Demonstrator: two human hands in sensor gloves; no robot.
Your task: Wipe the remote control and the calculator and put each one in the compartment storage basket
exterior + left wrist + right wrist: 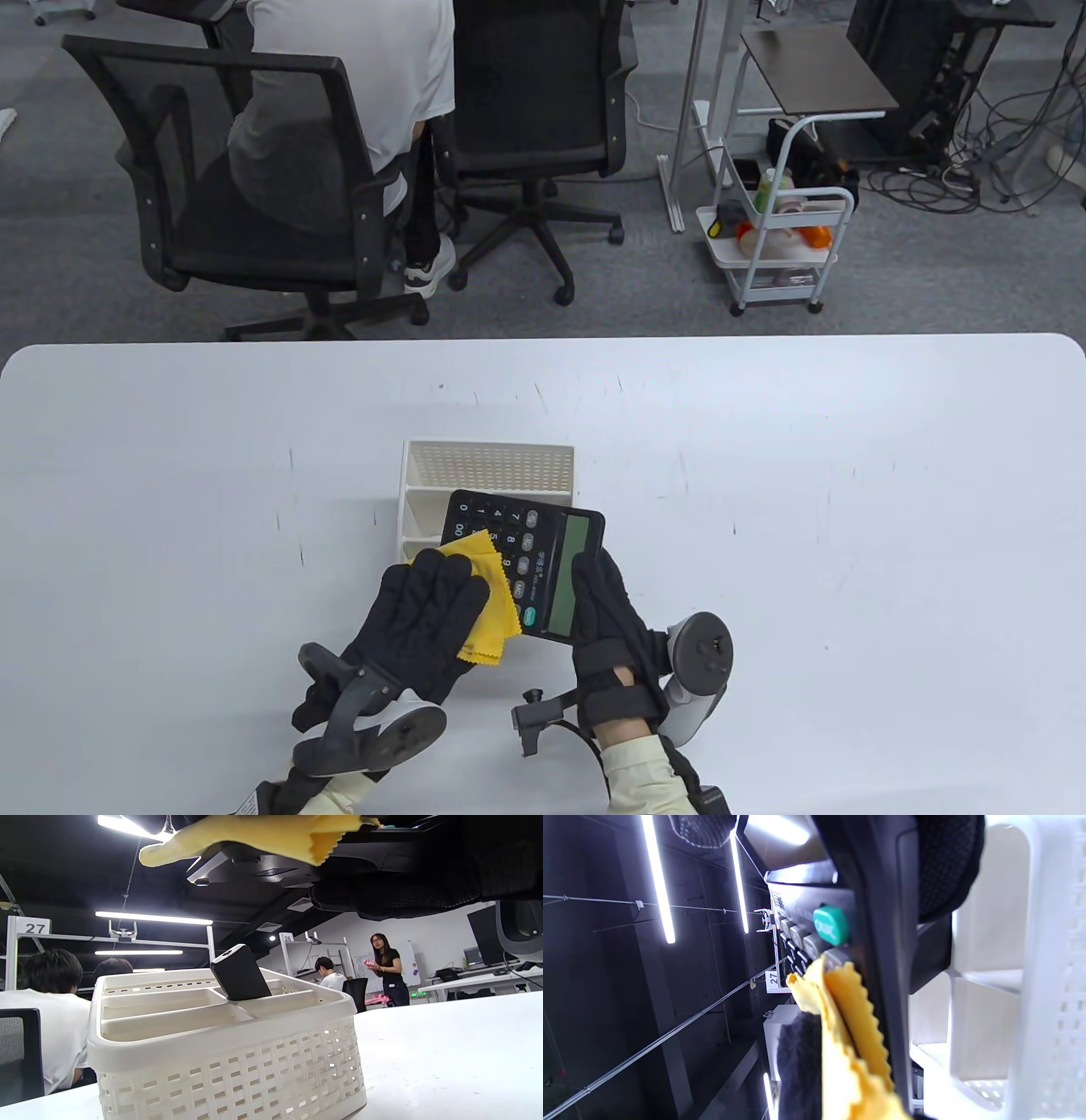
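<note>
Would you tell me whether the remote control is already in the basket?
Yes. In the left wrist view the remote control stands tilted in a compartment of the basket.

My left hand (422, 613), in a black padded sensor glove, lies palm-down with fingers straight, pressing a yellow cloth (488, 594) flat. My right hand (609, 624), gloved alike, grips the near edge of the black calculator (543, 552), thumb on top. A grey tracker sits on each hand's back; cream sleeves cover both wrists.
</note>
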